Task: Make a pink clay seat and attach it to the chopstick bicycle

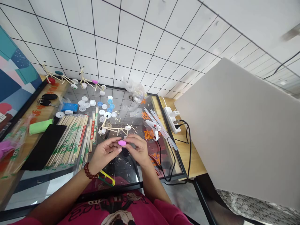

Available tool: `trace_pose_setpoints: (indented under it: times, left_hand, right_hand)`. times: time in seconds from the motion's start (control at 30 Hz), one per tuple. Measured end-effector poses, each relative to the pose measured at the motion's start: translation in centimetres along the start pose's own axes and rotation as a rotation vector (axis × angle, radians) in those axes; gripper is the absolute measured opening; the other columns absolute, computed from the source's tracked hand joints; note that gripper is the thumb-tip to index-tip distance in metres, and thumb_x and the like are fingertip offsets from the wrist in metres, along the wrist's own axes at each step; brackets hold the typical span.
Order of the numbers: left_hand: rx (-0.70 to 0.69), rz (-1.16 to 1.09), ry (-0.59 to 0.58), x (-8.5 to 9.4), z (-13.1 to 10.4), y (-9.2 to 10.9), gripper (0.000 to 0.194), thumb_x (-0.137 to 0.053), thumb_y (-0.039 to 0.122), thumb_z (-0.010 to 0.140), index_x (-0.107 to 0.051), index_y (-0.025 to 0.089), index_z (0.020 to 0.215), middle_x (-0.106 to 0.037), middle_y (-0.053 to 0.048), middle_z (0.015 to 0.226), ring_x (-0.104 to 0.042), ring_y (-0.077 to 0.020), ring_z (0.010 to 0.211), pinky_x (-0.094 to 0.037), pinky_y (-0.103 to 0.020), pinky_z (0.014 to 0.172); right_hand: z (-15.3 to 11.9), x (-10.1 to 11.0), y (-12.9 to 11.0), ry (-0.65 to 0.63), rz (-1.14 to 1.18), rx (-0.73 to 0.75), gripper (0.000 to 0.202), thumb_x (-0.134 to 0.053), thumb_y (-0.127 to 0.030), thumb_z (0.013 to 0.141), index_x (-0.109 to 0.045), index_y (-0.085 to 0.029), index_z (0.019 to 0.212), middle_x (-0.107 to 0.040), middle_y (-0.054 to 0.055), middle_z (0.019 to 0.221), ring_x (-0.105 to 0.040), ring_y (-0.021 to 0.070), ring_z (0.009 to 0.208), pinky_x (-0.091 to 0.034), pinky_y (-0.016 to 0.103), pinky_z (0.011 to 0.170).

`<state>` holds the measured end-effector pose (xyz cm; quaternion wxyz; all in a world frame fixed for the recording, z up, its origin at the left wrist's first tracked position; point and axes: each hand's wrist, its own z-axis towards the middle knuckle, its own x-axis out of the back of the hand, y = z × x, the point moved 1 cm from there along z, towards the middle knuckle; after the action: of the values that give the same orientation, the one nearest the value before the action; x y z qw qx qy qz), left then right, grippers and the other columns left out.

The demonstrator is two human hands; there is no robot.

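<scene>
Now pink blob (122,142) held btw L hand (104,153) & R hand (138,150).
Fingers narrow on it, just nearer than stick frame (116,128); glue gun (153,125) off to R. Prob. shaping step; next move calls for light, even pressure.

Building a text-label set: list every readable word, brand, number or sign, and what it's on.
Nothing reads clearly enough to quote.
Table: orange characters, too blurred.
Stick wrappers: green and red print, too small.
Shirt: dark lettering, distorted.
White tag, left edge: cut off, too small.
</scene>
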<state>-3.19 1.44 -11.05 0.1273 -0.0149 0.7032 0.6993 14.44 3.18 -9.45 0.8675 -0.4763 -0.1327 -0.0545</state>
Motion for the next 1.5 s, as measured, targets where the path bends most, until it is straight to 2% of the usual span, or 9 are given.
trace_pose_setpoints:
  times: [0.17,0.5,0.67,0.9,1.07,1.23,1.5]
  left_hand:
    - [0.009,0.024,0.048,-0.02,-0.05,0.10,0.025,-0.081,0.028,0.075,-0.076,0.017,0.097,-0.077,-0.007,0.091,-0.071,-0.0162,0.081,-0.061,-0.029,0.078]
    - [-0.030,0.088,0.086,-0.03,-0.08,0.44,0.016,-0.079,0.032,0.077,-0.078,0.018,0.086,-0.076,-0.006,0.088,-0.070,-0.0172,0.082,-0.059,-0.027,0.076]
    - [0.034,0.042,0.078,-0.17,-0.13,0.17,0.019,-0.079,0.031,0.077,-0.078,0.020,0.092,-0.076,-0.005,0.093,-0.070,-0.0166,0.083,-0.058,-0.026,0.076]
    - [-0.008,0.078,0.111,-0.10,0.01,0.20,0.011,-0.079,0.028,0.075,-0.079,0.019,0.083,-0.075,-0.005,0.088,-0.070,-0.0160,0.083,-0.058,-0.024,0.076]
    - [0.031,0.066,0.087,-0.04,0.00,0.09,0.018,-0.080,0.029,0.074,-0.079,0.020,0.090,-0.076,-0.006,0.097,-0.071,-0.0183,0.090,-0.059,-0.026,0.080]
    - [0.014,0.135,0.098,0.02,-0.01,0.06,0.014,-0.080,0.030,0.075,-0.080,0.021,0.084,-0.076,-0.006,0.090,-0.071,-0.0170,0.084,-0.058,-0.025,0.078]
    - [0.033,0.136,0.095,-0.07,-0.06,0.03,0.016,-0.080,0.031,0.074,-0.080,0.021,0.086,-0.077,-0.006,0.092,-0.072,-0.0184,0.085,-0.060,-0.026,0.076]
  right_hand:
    - [-0.13,0.01,-0.11,-0.026,-0.053,0.030,0.013,-0.070,-0.022,0.089,-0.077,-0.025,0.100,-0.074,0.004,0.092,-0.069,0.0151,0.090,-0.057,0.033,0.090]
    - [-0.10,-0.17,-0.15,-0.095,-0.109,0.100,0.019,-0.072,-0.022,0.088,-0.073,-0.024,0.107,-0.073,0.005,0.096,-0.067,0.0170,0.096,-0.056,0.036,0.091]
    - [-0.06,-0.30,-0.24,-0.107,-0.146,0.124,0.016,-0.068,-0.020,0.090,-0.073,-0.026,0.104,-0.072,0.004,0.095,-0.068,0.0162,0.093,-0.056,0.038,0.093]
    - [-0.06,-0.44,-0.26,-0.133,-0.166,0.153,0.018,-0.068,-0.020,0.091,-0.071,-0.026,0.107,-0.072,0.004,0.096,-0.068,0.0158,0.091,-0.054,0.040,0.098]
    - [-0.16,-0.33,-0.18,-0.172,-0.239,0.158,0.022,-0.060,-0.018,0.094,-0.070,-0.027,0.111,-0.071,0.004,0.100,-0.066,0.0171,0.097,-0.055,0.040,0.095]
    - [-0.23,-0.25,-0.14,-0.193,-0.254,0.179,0.026,-0.060,-0.016,0.093,-0.068,-0.028,0.116,-0.069,0.005,0.104,-0.064,0.0181,0.101,-0.056,0.039,0.093]
    - [-0.04,-0.23,-0.51,-0.183,-0.267,0.204,0.026,-0.061,-0.015,0.092,-0.068,-0.028,0.114,-0.069,0.005,0.102,-0.065,0.0176,0.099,-0.056,0.039,0.093]
